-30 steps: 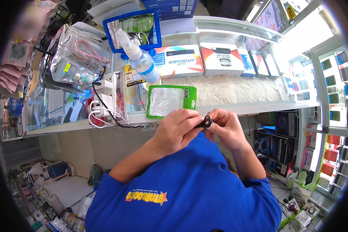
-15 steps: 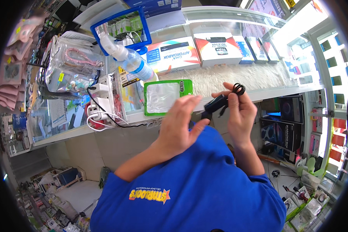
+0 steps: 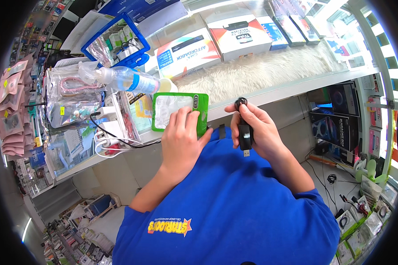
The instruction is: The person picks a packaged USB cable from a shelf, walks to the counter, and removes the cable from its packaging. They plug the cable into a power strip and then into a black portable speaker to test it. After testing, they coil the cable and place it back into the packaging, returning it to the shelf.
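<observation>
My right hand (image 3: 264, 132) grips a black USB adapter (image 3: 245, 135), its metal plug pointing down toward me. A small coil of black cable (image 3: 240, 102) is pinched between the thumb and forefinger of the same hand. To the left, my left hand (image 3: 180, 143) has its fingers over the lower edge of a green-bordered plastic pouch (image 3: 202, 104) with a clear window. The thumb is at the pouch's lower right corner. That pouch lies at the front edge of the glass counter (image 3: 296, 90), partly covered by the fingers.
Behind the pouch lies a clear bottle (image 3: 127, 80), beside a blue-framed mirror (image 3: 119, 39). Boxes (image 3: 239, 36) stand along a white furry mat (image 3: 252, 77). White chargers (image 3: 110, 123) with cables sit left of the pouch. Black boxes (image 3: 336, 128) are shelved at the lower right.
My left hand has moved left and onto the pouch. My right hand has turned the USB adapter so its plug points down, and has drawn it closer to me. The view has shifted.
</observation>
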The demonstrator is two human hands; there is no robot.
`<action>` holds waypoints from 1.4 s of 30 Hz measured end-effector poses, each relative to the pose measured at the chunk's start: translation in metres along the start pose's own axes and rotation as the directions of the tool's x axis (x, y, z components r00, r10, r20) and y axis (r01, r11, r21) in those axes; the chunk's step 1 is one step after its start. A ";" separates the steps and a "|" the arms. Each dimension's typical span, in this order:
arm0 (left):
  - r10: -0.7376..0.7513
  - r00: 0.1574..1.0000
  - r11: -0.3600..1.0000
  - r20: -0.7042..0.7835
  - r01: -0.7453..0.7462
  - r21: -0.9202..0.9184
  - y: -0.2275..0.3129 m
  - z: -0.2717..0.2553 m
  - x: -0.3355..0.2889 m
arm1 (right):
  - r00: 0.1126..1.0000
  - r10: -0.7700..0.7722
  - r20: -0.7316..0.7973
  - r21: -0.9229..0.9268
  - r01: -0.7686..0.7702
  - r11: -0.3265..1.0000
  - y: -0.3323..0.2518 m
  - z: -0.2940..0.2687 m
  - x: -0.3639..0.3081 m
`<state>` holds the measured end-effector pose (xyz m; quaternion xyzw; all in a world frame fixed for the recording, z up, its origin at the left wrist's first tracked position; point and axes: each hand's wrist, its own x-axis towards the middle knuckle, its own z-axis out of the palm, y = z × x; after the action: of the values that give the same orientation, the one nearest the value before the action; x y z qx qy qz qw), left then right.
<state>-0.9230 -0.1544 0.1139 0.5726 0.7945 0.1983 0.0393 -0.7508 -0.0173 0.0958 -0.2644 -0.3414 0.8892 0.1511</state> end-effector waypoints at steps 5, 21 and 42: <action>-0.055 0.998 0.971 -0.027 0.047 -0.235 -0.002 -0.005 0.007 | 0.936 -0.329 0.128 -0.606 0.336 0.721 0.008 0.006 0.011; 0.197 0.715 -0.191 0.671 0.699 -0.689 -0.057 -0.028 -0.043 | 0.545 -0.554 0.630 -0.735 0.649 -0.196 0.049 0.047 -0.029; 0.569 0.475 0.051 0.671 0.794 -0.606 -0.094 -0.034 -0.065 | 0.466 -0.586 0.663 -0.747 0.459 -0.481 0.116 0.096 -0.090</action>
<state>-0.9946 -0.2487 0.1011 0.2874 0.3230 0.3536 0.8295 -0.7429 -0.1923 0.1094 -0.1037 -0.9154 0.1258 0.3680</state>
